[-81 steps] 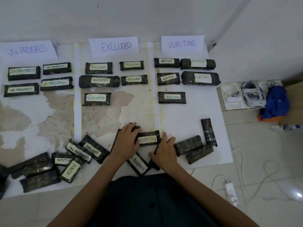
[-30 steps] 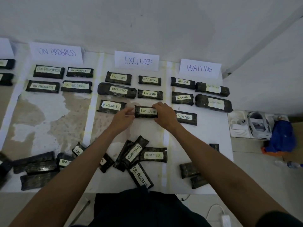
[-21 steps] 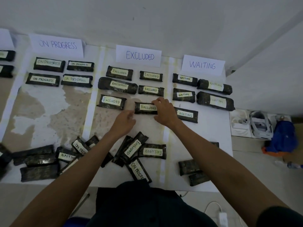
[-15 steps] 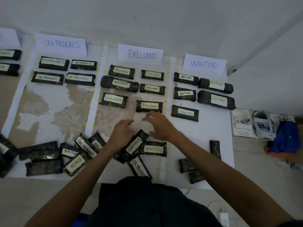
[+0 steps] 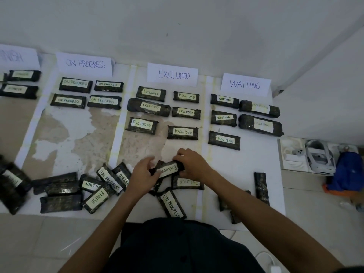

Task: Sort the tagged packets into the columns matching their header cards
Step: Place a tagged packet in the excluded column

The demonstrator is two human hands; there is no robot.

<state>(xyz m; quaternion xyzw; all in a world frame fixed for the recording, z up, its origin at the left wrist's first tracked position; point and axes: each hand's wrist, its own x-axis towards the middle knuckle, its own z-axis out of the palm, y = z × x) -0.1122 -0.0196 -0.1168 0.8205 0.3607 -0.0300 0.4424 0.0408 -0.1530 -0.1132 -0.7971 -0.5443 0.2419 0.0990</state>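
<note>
My left hand (image 5: 142,175) and my right hand (image 5: 192,164) each grip one end of a dark packet tagged EXCLUDED (image 5: 167,169), tilted above the loose pile near me. Under it lie another EXCLUDED packet (image 5: 188,182) and an ON PROGRESS packet (image 5: 171,202). Header cards stand at the far edge: FINISH (image 5: 16,58), ON PROGRESS (image 5: 85,64), EXCLUDED (image 5: 173,74), WAITING (image 5: 245,84). Sorted packets sit in columns below each card. The newest EXCLUDED packet (image 5: 182,132) lies in the third row of its column.
Loose packets tagged WAITING (image 5: 91,185), ON PROGRESS (image 5: 109,180) and FINISH (image 5: 97,199) lie at the near left, with untagged-side ones (image 5: 59,202) beside them. More dark packets (image 5: 261,187) lie at the near right. A headset box (image 5: 307,155) and blue bag (image 5: 349,172) sit right of the mat.
Both hands let go of the EXCLUDED packet placed in the column's third row, drew back to the pile and took hold of another EXCLUDED packet.
</note>
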